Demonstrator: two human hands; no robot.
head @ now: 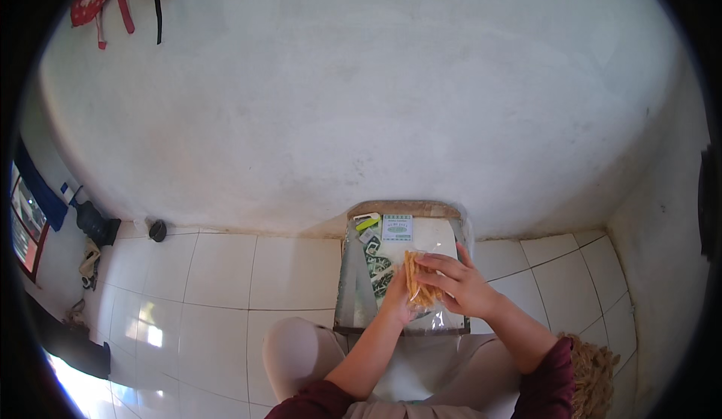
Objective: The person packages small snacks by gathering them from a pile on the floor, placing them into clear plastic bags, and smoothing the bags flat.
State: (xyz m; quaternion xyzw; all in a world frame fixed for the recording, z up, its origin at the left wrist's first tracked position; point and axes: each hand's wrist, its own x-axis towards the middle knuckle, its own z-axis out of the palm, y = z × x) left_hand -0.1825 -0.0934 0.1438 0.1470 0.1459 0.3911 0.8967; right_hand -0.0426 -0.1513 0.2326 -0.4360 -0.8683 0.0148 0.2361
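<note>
A clear plastic bag of yellow-orange stick snacks (418, 283) is between my two hands over a low table (406, 209). My left hand (399, 298) grips the bag from its left side and below. My right hand (459, 281) lies over its right side with the fingers spread across the plastic. Beyond them on the tabletop lie a printed paper card (397, 228) with a green border, a yellow-green stapler-like tool (368, 221) and green-and-white patterned pieces (379, 267).
The low table stands against a white wall (361, 103) on a tiled floor (220, 272). A heap of similar-looking brown-yellow sticks (593, 377) is at my right side. At the far left are a water jug (90, 219) and a small dark container (158, 231).
</note>
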